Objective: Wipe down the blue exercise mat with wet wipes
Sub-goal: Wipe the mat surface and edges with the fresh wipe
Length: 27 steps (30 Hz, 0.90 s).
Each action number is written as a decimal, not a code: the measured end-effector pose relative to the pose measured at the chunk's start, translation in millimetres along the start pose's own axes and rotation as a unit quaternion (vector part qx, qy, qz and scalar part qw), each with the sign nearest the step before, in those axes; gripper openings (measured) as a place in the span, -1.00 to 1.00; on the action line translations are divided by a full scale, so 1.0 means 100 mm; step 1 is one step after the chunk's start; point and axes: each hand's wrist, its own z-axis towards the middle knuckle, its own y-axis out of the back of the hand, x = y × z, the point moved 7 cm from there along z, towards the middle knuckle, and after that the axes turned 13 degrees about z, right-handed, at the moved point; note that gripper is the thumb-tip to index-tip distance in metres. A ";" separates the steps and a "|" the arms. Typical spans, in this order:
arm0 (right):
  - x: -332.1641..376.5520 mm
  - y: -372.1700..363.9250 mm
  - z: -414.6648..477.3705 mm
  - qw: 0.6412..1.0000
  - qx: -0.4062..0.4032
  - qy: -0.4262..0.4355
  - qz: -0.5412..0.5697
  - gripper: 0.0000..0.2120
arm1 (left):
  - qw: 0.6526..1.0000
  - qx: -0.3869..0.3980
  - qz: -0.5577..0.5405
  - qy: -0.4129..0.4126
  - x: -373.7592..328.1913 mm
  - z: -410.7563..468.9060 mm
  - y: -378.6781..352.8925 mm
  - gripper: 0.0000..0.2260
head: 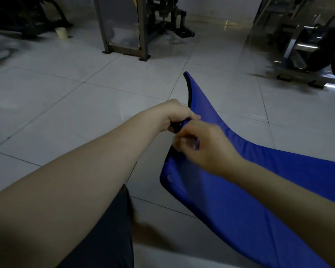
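The blue exercise mat (240, 190) with a black underside lies on the tiled floor, its left edge lifted and curled up. My left hand (177, 116) grips that raised black edge near the middle of the view. Just below it, my right hand (203, 146) is blurred and pinches a small pale wet wipe (177, 141) against the mat's edge.
Grey metal machine frames (124, 35) stand at the back centre, and another machine (302, 45) at the back right. A small cream cup (62, 33) sits on the floor at the back left. My dark-clothed leg (108, 238) is at the bottom.
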 end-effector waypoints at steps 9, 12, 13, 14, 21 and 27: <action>0.38 -0.43 -0.22 0.989 0.120 0.029 0.084 -0.89 | 0.999 -0.039 -0.032 -0.016 -0.01 0.09 0.02 -0.66; 0.02 -0.10 -0.09 0.998 0.007 -0.030 0.063 -0.90 | 0.997 -0.063 -0.041 -0.026 -0.03 0.10 0.08 -0.65; -0.12 0.01 -0.09 0.996 -0.027 -0.063 0.055 -0.93 | 0.997 -0.060 -0.031 -0.027 -0.03 0.10 0.08 -0.65; -0.23 0.06 -0.11 0.993 -0.046 -0.091 0.060 -0.93 | 0.998 -0.051 -0.015 -0.028 -0.03 0.11 0.06 -0.65; 0.19 -0.44 -0.29 0.993 0.071 -0.059 0.071 -0.95 | 0.998 -0.039 0.027 -0.046 0.03 0.14 0.00 -0.71; -0.23 0.05 -0.14 0.970 -0.084 -0.223 0.043 -0.98 | 0.995 -0.026 0.013 -0.091 0.01 -0.01 0.08 -0.76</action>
